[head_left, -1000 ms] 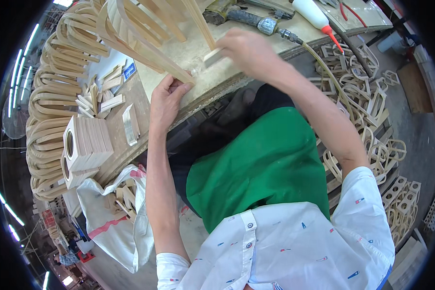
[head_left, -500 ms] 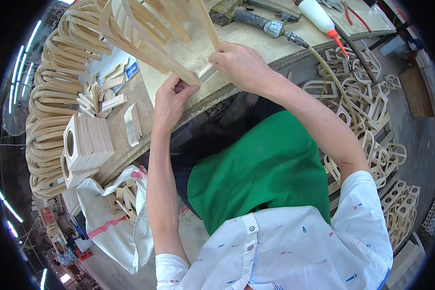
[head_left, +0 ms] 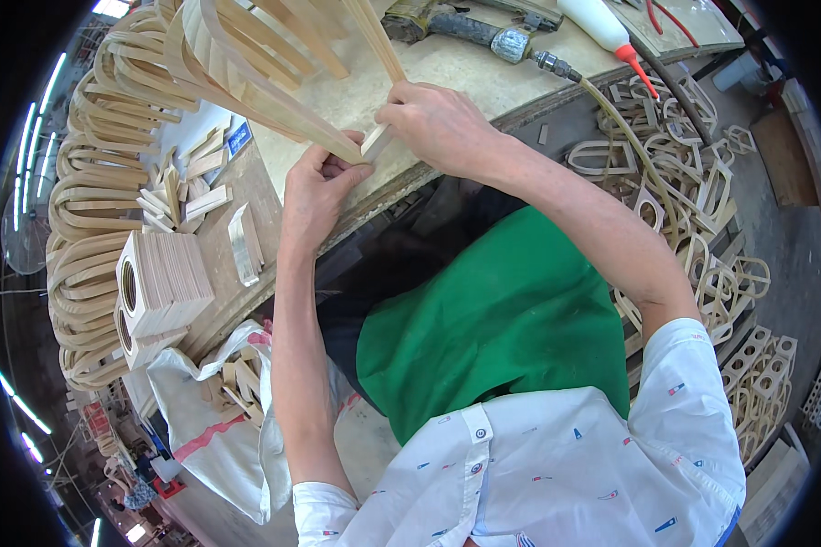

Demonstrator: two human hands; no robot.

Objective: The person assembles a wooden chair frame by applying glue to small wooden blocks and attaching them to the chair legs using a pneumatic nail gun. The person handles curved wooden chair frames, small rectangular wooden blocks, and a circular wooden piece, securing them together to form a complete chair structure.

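While pinching the lower end of a pale bent wooden frame (head_left: pixel 315 118) between thumb and fingers of the left hand (head_left: pixel 319 193), toward eleven o'clock, also gripping a short wooden block (head_left: pixel 378 141) in the curled fingers of the right hand (head_left: pixel 442 129), just past twelve. Has brought the block over from a spot apart from the frame a second ago, down toward eight o'clock, right up to the frame's end; has kept the left hand much as before. Looks to be touching there, close by the left fingertips, though cannot tell how squarely. Has closed the gap, then, meaning in all likelihood a shift from carrying the block across to lining it up with the frame end. Also shows a slim wooden leg (head_left: pixel 374 36) running down from twelve o'clock to the right fingers; cannot tell whether held by them. Farther along the workbench (head_left: pixel 479 84), includes a handheld air tool (head_left: pixel 470 33) between twelve and one and a white bottle (head_left: pixel 595 18) past one. Toward the other side, includes loose wood strips (head_left: pixel 208 202) near ten and a stack of square pieces with round holes (head_left: pixel 169 283) at nine.
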